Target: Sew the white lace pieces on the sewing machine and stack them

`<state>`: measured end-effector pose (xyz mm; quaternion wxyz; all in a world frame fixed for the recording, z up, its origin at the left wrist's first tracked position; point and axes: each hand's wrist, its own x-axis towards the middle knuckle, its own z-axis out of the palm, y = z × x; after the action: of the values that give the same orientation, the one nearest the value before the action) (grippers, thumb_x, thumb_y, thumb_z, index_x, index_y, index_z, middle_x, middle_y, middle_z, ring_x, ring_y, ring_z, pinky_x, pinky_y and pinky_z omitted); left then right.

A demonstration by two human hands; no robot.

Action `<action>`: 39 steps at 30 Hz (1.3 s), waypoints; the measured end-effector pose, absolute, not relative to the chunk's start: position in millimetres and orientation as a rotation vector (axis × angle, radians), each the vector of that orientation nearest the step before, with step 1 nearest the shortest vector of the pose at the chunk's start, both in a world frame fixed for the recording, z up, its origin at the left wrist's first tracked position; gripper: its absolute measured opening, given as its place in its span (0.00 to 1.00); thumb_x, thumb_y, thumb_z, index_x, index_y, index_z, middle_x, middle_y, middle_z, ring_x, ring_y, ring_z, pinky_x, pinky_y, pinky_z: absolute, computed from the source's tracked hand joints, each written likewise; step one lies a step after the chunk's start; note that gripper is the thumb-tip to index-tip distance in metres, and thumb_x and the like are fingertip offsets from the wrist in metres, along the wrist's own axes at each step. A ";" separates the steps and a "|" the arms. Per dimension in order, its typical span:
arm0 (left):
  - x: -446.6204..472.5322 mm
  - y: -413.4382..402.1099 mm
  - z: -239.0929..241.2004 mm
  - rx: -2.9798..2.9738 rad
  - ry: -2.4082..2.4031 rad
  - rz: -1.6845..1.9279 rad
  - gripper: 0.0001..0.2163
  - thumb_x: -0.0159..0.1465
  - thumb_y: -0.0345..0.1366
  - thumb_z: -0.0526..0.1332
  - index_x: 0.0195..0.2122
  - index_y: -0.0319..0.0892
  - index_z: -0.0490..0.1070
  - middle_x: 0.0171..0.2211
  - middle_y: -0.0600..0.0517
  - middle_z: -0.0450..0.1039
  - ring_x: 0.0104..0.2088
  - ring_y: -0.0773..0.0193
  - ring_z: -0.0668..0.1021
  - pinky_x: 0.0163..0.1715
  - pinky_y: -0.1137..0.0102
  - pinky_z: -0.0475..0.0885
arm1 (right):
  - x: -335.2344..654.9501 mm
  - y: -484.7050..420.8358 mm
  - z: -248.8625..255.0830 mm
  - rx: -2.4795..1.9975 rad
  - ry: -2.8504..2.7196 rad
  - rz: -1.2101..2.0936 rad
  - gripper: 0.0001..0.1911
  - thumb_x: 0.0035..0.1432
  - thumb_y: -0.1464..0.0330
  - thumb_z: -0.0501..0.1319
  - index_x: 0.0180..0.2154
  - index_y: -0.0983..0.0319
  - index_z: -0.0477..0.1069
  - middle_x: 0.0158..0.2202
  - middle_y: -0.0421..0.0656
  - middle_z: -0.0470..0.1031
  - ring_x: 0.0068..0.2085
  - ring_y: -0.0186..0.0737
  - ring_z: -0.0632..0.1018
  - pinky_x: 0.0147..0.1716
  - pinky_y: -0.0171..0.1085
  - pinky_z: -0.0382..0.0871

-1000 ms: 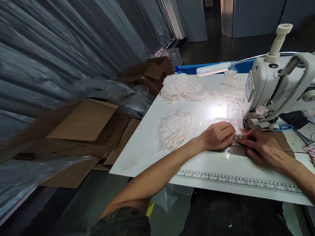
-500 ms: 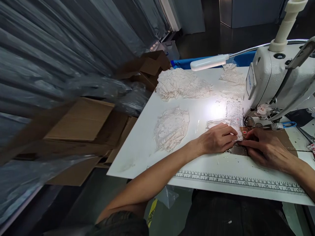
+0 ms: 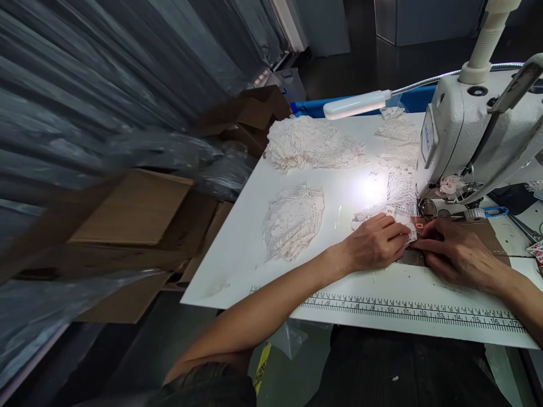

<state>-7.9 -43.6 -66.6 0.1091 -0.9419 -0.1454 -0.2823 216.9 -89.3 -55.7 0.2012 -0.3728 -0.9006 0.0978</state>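
Observation:
My left hand [image 3: 375, 243] and my right hand [image 3: 452, 251] meet fingertip to fingertip on a small piece of white lace [image 3: 403, 217] just in front of the needle of the white sewing machine [image 3: 466, 130]. Both hands have curled fingers pinching and pressing the lace down. A small red and white label [image 3: 419, 225] lies at the fingertips. Under the hands is a brown taped patch [image 3: 487, 234] on the white sewing table [image 3: 237, 254].
Two heaps of lace [image 3: 311, 144] [image 3: 292, 220] lie left of the hands, more lace [image 3: 399, 133] near the machine. A gooseneck lamp [image 3: 356, 104] lights the work spot. A printed ruler [image 3: 416, 311] runs along the front edge. Cardboard boxes [image 3: 139, 209] and plastic sheeting stand at left.
The view has shifted slightly closer and leftward. Both hands stay pinched on the lace by the needle, edged a little towards the machine.

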 end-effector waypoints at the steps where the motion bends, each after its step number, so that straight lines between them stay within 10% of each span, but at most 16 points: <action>1: -8.0 -44.5 -66.4 -2.757 -0.427 -0.834 0.07 0.67 0.31 0.57 0.32 0.38 0.73 0.37 0.51 0.79 0.31 0.67 0.72 0.33 0.70 0.69 | 217.9 -88.5 -53.8 -1.033 -2.504 0.321 0.16 0.61 0.72 0.53 0.44 0.59 0.77 0.40 0.48 0.71 0.40 0.40 0.75 0.36 0.37 0.72; 12: -6.8 -50.4 -67.8 -2.719 -0.467 -0.793 0.07 0.66 0.30 0.57 0.32 0.38 0.74 0.37 0.52 0.79 0.30 0.67 0.71 0.33 0.71 0.68 | 221.8 -85.2 -63.3 -1.045 -2.360 0.288 0.18 0.64 0.72 0.51 0.48 0.59 0.76 0.44 0.49 0.73 0.41 0.39 0.77 0.39 0.38 0.76; 20: -14.2 -37.8 -61.0 -2.755 -0.617 -0.890 0.18 0.68 0.46 0.53 0.31 0.40 0.73 0.36 0.50 0.79 0.33 0.64 0.74 0.34 0.66 0.64 | 219.8 -89.4 -67.3 -1.009 -2.489 0.093 0.18 0.63 0.72 0.52 0.50 0.59 0.74 0.45 0.50 0.67 0.44 0.42 0.75 0.40 0.40 0.77; 39: -18.2 -32.1 -63.1 -2.806 -0.642 -0.496 0.23 0.72 0.49 0.43 0.51 0.37 0.68 0.53 0.44 0.72 0.39 0.58 0.72 0.36 0.63 0.63 | 214.4 -92.1 -61.1 -1.039 -2.505 0.032 0.17 0.62 0.74 0.51 0.49 0.61 0.73 0.45 0.51 0.68 0.44 0.44 0.75 0.39 0.42 0.77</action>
<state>-18.2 -32.1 -63.1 0.1100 -0.9548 -0.2184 -0.1687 214.4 -92.1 -61.1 0.2133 -0.3743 -0.9024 0.0116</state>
